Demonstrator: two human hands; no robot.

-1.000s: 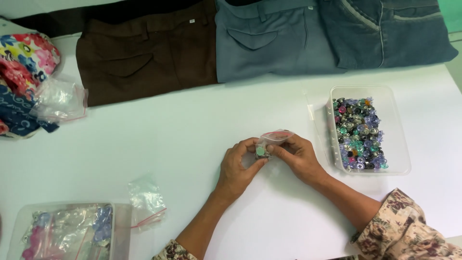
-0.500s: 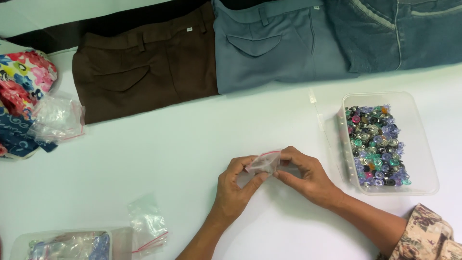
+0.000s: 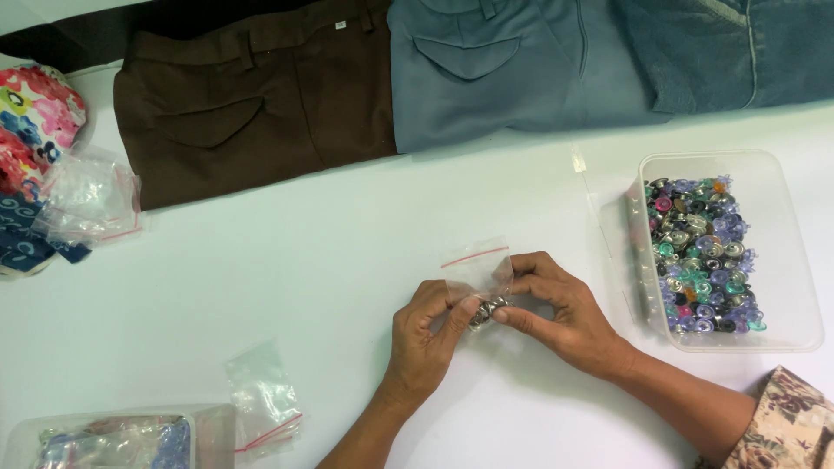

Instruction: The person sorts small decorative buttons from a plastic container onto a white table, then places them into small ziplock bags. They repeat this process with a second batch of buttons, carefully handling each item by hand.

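Both hands meet over the white table [image 3: 304, 287] at a small clear zip bag [image 3: 475, 265] with a red strip at its mouth. My left hand [image 3: 426, 334] pinches the bag's lower left part. My right hand [image 3: 556, 304] grips it from the right, thumb and fingers closed on it. Small metal pieces [image 3: 486, 311] show inside the bag between the fingertips. A clear plastic tub [image 3: 782, 252] to the right holds several small coloured and metallic pieces [image 3: 699, 256].
Brown trousers [image 3: 252, 104], grey-blue trousers [image 3: 504, 69] and blue jeans [image 3: 738, 52] lie along the far edge. Flowered cloth [image 3: 30, 122] and a pile of clear bags [image 3: 87, 195] sit at the left. A loose bag [image 3: 261, 395] and a tub of filled bags [image 3: 104, 439] lie near left.
The view has shifted, so hands and tub sit further right and lower. The bag now stands up between the fingers with its red-striped mouth showing, and the metal pieces are down inside it.
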